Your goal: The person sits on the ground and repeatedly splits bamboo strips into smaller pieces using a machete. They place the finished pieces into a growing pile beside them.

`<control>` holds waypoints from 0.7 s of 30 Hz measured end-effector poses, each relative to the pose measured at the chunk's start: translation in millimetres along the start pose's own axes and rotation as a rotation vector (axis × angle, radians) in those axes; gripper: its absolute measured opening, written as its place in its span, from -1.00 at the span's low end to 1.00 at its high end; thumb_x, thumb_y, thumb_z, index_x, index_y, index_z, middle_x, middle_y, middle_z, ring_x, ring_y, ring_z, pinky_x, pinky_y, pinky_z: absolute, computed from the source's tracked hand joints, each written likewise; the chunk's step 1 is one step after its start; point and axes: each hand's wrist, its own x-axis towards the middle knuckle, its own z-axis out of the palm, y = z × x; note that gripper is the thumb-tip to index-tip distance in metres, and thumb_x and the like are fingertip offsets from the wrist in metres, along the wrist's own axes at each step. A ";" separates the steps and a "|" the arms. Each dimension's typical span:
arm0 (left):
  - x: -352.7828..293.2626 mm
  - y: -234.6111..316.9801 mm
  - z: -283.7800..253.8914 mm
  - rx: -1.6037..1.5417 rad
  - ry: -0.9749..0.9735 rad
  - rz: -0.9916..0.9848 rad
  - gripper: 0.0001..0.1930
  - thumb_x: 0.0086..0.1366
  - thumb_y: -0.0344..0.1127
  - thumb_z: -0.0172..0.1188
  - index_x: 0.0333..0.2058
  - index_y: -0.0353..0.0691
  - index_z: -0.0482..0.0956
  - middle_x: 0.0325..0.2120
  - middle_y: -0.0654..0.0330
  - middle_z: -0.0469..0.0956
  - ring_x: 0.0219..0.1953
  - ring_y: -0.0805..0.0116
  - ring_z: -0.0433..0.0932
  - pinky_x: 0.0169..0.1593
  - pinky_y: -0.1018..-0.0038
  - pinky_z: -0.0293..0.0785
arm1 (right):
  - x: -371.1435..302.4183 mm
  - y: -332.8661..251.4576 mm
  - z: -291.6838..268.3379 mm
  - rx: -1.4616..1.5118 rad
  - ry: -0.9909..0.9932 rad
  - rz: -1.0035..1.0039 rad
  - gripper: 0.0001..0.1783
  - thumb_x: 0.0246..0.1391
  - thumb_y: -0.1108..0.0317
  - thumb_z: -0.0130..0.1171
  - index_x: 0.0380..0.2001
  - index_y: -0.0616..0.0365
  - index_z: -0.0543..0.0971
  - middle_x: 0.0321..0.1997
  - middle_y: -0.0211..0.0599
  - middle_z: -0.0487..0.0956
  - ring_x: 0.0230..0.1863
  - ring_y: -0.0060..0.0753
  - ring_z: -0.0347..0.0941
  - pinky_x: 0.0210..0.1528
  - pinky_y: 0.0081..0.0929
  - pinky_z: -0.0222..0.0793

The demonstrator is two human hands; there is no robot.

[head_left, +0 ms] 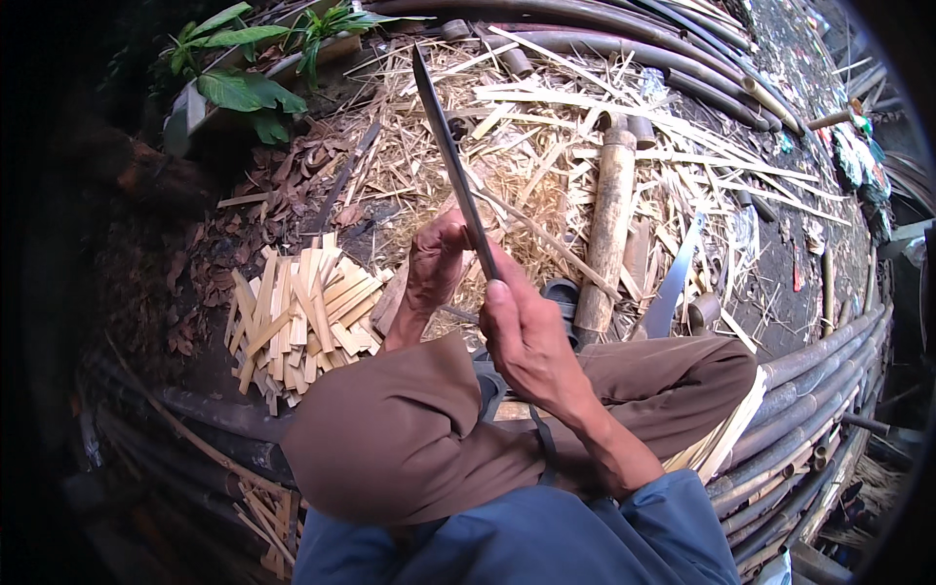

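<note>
Blue sleeves and brown-trousered knees point(409, 439) closest to lens, seated cross-legged.

Long knife blade point(453, 161): one, dark, narrow, long axis running up and slightly left from hands, tip far end, pointing away from body. Handle end lost between hands.

R hand point(526, 336): closed round lower end of blade/handle, thumb up along it; firm fist, nearer the body. L hand point(434, 263): just left of blade, fingers curled, touching or pinching something thin against blade – too small to tell what; cannot tell if fully closed. L hand sits higher up blade than R, so farther from body.

Relative to blade:
- left, near: pile of short split bamboo slats point(297, 317), pale, many, uncountable, lying crisscross.
- right, near: one thick bamboo section point(609, 219), pale brown, long axis roughly parallel to blade, upright-ish in view.
- right, beyond that: second blade point(673, 283), one, grey, flat on ground, tip up.
- right, low: small bamboo ring/offcut point(704, 310), one.
- behind/around: bed of shavings and splinters point(546, 127).
- far left top: green leafy plant point(244, 83).
- right, by R knee: bundle of thin pale strips point(726, 434).
- rim all round: long dark bamboo poles point(819, 380), many.
</note>
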 end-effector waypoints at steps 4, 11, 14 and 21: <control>-8.6 -34.9 -3.5 -0.020 0.058 -0.038 -0.50 0.44 0.16 0.00 -0.42 -0.20 0.47 -0.54 0.36 0.34 -0.45 0.58 0.27 -0.40 0.58 0.18 | 1.2 2.7 -0.2 -0.015 0.029 -0.040 -0.46 0.40 0.31 -0.16 0.41 0.00 0.18 0.22 0.12 0.46 -0.12 0.07 0.60 -0.06 -0.30 0.47; -28.9 -37.0 -48.6 0.282 0.391 -0.128 -0.10 0.42 0.40 -0.51 0.36 -0.32 0.12 0.19 -0.01 0.33 0.15 0.18 0.33 0.18 0.32 0.20 | 11.2 19.8 22.1 -0.080 -0.027 -0.077 -0.47 0.40 0.23 -0.13 0.39 -0.01 0.21 -0.33 0.16 0.59 -0.25 0.18 0.58 -0.19 -0.23 0.46; 17.7 16.8 -43.2 0.494 0.660 0.098 -0.17 0.43 0.39 -0.47 0.22 -0.29 0.27 0.07 0.08 0.39 0.12 0.27 0.33 0.20 0.24 0.22 | 12.1 18.5 12.0 -0.018 -0.007 0.007 -0.46 0.41 0.22 -0.14 0.40 0.02 0.20 -0.58 0.01 0.51 -0.50 0.10 0.52 -0.32 -0.19 0.40; 1.5 66.6 -55.5 0.402 0.532 -0.099 -0.33 0.45 0.37 -0.37 -0.34 -0.16 0.41 -0.50 0.24 0.47 -0.39 0.42 0.45 -0.19 0.47 0.36 | 23.8 67.5 20.1 -0.184 0.048 -0.028 -0.41 0.39 0.17 -0.10 0.37 0.23 0.18 -0.66 0.20 0.42 -0.56 0.21 0.47 -0.41 -0.04 0.32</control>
